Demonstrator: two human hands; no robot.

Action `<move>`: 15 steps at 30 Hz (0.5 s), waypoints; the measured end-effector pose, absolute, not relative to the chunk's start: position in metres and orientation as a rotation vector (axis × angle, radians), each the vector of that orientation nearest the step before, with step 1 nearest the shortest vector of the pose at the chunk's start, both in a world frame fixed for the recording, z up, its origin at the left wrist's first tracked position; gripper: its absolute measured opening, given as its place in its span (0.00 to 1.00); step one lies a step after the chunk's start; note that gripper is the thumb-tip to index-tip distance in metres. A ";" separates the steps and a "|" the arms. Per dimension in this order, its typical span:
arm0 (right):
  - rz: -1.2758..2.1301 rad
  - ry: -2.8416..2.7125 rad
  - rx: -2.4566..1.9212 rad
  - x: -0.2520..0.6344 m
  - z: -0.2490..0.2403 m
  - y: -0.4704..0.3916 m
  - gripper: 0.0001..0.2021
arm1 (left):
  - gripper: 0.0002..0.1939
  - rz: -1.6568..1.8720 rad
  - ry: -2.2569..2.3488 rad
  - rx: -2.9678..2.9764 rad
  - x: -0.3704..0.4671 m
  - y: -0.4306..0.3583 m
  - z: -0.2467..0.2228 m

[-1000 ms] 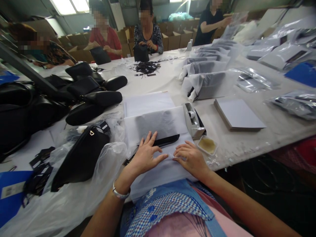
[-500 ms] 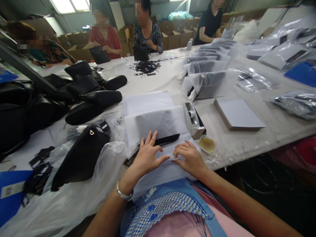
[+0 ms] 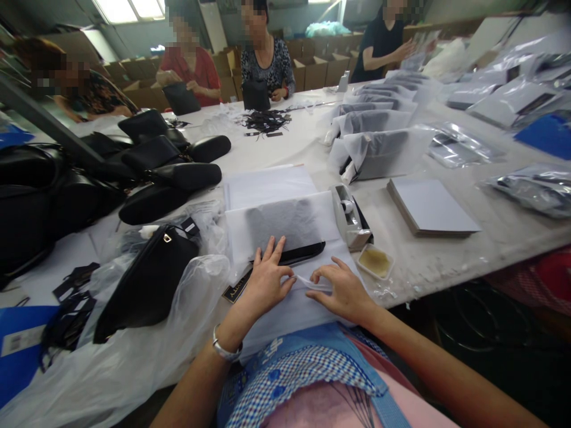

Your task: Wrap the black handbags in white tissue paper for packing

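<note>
A black bag (image 3: pixel 301 253) lies on white tissue paper (image 3: pixel 289 306), its upper part under a folded flap of that paper. My left hand (image 3: pixel 266 276) rests on the bag's near left edge with two fingers stretched over the flap. Its thumb and index finger close on a raised edge of the paper. To the right, my right hand (image 3: pixel 341 285) is at the same lifted fold, thumb and curled fingers apart around it. A black tag with gold lettering (image 3: pixel 236 288) is partly hidden beneath my left wrist.
A tape dispenser (image 3: pixel 350 217) and a small dish of yellowish material (image 3: pixel 375 261) stand at right, near a stack of boards (image 3: pixel 432 208). Black bags (image 3: pixel 172 178) crowd the left. Wrapped bags (image 3: pixel 379 151) line the table beyond. Several people work across it.
My left thumb has closed toward the index finger. A paper edge has risen between my hands, and my right hand has shifted slightly, its fingers curling around that fold.
</note>
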State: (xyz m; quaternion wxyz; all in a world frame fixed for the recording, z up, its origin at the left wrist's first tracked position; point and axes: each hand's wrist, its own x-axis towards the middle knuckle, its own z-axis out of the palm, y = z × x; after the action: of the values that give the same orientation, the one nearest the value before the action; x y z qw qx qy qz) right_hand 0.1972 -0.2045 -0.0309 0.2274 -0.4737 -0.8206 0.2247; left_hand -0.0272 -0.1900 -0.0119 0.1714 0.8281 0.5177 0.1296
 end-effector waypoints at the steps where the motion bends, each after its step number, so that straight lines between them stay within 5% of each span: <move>1: 0.641 -2.245 -1.308 0.197 -0.029 -0.205 0.13 | 0.05 0.366 1.471 2.352 -0.027 -0.190 -0.011; 11: 0.565 -2.275 -1.308 0.193 -0.028 -0.206 0.07 | 0.06 0.372 1.454 2.358 -0.028 -0.190 -0.013; 15: 0.603 -2.360 -1.257 0.197 -0.024 -0.206 0.07 | 0.14 0.390 1.393 2.316 -0.036 -0.187 -0.008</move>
State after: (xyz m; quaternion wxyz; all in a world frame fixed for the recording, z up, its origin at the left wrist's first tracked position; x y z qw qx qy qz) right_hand 0.1966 -0.2061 -0.0238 0.1989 -0.4495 -0.8438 0.2155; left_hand -0.0357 -0.1874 -0.0076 0.2039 0.8304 0.4992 0.1399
